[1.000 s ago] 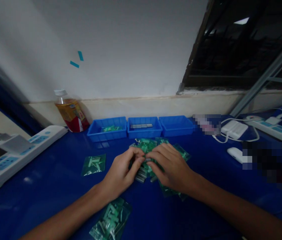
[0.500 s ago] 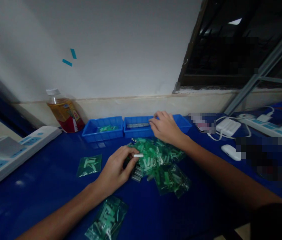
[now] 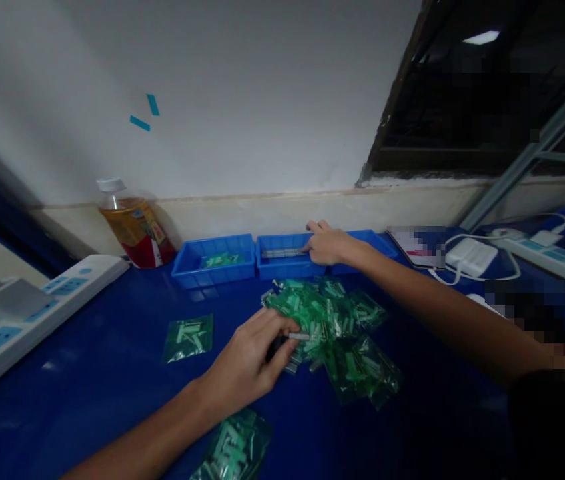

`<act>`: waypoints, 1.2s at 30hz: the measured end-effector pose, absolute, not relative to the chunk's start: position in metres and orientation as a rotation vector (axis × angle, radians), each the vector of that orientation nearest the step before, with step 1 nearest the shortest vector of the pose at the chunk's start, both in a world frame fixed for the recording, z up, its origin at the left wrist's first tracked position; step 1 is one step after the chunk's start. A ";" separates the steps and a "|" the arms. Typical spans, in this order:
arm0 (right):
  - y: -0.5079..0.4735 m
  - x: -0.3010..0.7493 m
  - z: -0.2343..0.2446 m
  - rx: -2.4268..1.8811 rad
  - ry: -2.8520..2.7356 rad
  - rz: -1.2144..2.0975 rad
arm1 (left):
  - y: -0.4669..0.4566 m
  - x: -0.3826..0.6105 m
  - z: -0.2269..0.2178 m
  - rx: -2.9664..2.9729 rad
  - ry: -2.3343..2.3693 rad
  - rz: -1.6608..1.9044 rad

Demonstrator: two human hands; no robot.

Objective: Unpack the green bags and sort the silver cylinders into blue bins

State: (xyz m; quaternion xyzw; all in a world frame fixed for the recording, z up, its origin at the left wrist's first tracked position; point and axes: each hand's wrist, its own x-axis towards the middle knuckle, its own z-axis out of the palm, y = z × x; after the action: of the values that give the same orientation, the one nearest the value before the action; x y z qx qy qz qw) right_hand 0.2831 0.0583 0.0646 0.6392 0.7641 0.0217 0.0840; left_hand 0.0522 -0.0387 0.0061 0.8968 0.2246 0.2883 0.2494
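Note:
My left hand (image 3: 257, 353) is closed in a pinch on a small grey bar (image 3: 298, 336), just above the near side of the pile. Below its fingers, more short bars (image 3: 292, 363) lie on the table, partly covered. My right hand (image 3: 329, 245) reaches over the middle blue bin (image 3: 289, 268), its visible fingers apart. One fingertip is at the end of a row of grey bars (image 3: 281, 253) in that bin; whether it touches them I cannot tell. Green-tinted plastic bags (image 3: 332, 317) holding small pale strips are heaped between my hands.
A left bin (image 3: 212, 275) holds green pieces; another bin (image 3: 372, 241) is partly behind my right wrist. Single bags lie at left (image 3: 189, 339) and in front (image 3: 237, 443). A drink bottle (image 3: 137, 230), power strip (image 3: 47, 320) and white charger with cables (image 3: 471, 257) stand around.
My right hand has lowered its fingers toward the bars in the middle bin. My left hand, still pinching the bar, has tilted it slightly. The whole view has shifted a little.

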 end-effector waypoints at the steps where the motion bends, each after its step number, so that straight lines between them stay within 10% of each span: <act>1: 0.059 0.284 0.064 1.901 2.287 0.063 | -0.039 0.052 0.007 2.440 0.603 0.781; 36: 0.078 0.277 0.065 1.488 2.467 0.405 | -0.041 0.052 0.009 2.460 0.635 0.764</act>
State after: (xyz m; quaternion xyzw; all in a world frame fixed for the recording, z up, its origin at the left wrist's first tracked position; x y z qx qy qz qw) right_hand 0.2774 0.0783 0.0648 0.5081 0.8423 0.1382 0.1156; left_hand 0.0518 -0.0410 0.0095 0.8998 0.2322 0.2795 0.2416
